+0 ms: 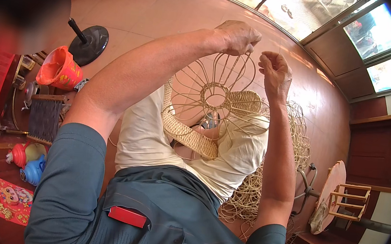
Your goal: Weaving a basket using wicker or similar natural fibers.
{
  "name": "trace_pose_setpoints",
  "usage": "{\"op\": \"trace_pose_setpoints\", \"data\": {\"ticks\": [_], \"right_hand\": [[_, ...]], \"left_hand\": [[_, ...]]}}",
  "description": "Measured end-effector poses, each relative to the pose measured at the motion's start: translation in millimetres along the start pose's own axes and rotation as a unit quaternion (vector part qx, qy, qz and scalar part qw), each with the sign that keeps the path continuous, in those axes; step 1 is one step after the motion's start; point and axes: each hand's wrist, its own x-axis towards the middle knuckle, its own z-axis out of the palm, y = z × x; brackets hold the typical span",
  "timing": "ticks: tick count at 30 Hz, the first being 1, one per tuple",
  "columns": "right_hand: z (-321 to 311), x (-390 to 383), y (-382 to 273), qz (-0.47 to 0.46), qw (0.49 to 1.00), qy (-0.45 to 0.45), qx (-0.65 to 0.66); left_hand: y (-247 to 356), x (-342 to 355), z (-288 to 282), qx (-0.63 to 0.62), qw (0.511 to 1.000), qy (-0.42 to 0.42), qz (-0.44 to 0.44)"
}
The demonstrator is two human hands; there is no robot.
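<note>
Shirt cloth (147,199) is being shown closest, and a flat red packet (127,216) is being held in its pocket; it could be dropped if the body were bent low. Pale trousers (142,135) are being used as a lap rest for a round frame (203,95), which is being propped over the knees. A woven band (189,133) is being shown along its lower side. The frame could be tipped over, because it seems it is being held up by just soft legs and one hand. Its top loop is being pinched by the left hand (239,38); if that grip were pulled too hard, the thin loop could be bent. The right hand (275,75) is being held just beside the frame, fingers curled; whether a thin cord is being gripped there cannot be told. Lower down, on the floor (136,5), a messy heap of cord (242,196) is being spread by the right leg. It could be pulled into knots, or caught by a foot. Farther off, an orange bucket (63,69) is being kept, likely too far away to be bumped.
</note>
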Motion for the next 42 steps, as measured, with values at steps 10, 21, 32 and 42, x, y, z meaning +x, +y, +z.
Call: {"op": "trace_pose_setpoints", "data": {"ticks": [10,21,32,42], "right_hand": [[20,-9,-2,-0.010,0.998,-0.017,-0.058],[25,-13,-1,-0.012,0.996,0.037,-0.083],[29,-15,1,-0.005,0.999,0.029,-0.032],[19,-13,-9,0.080,0.996,-0.023,-0.016]], "left_hand": [[0,-3,-1,0.033,0.999,0.011,0.004],[3,4,-10,0.070,0.996,-0.009,0.047],[-25,42,7,0.069,0.995,0.054,0.038],[36,-72,54,-0.274,0.907,0.312,-0.070]]}}
